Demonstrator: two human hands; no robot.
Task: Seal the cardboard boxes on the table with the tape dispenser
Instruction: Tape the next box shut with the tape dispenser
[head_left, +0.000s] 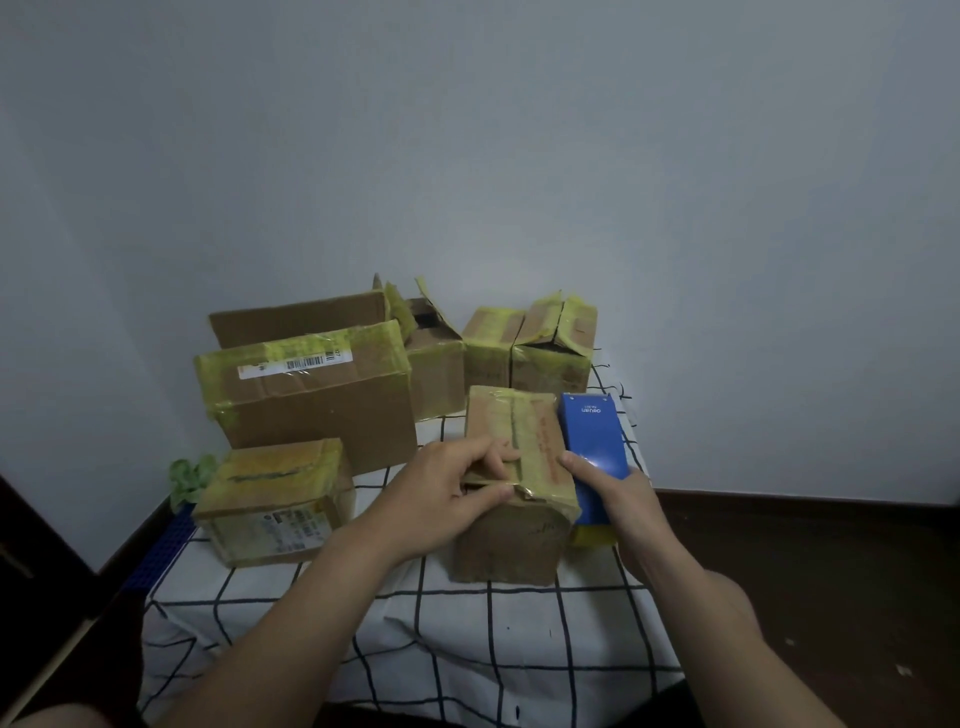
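A small cardboard box (519, 540) with yellowish tape over its top stands at the table's front middle. My left hand (447, 493) grips its near top edge, fingers on the lid and thumb pinching the tape end at the front rim. The blue tape dispenser (592, 436) lies against the box's right side, with a yellow tape roll showing at its near end. My right hand (618, 493) holds the dispenser's near end, index finger stretched along the box's top right edge.
On the checked tablecloth (415, 623) a taped flat box (275, 499) lies at left. Behind it stands a large taped box (311, 400) with a barcode label, and two open-flapped boxes (540, 348) sit at the back against the wall. Dark floor lies right of the table.
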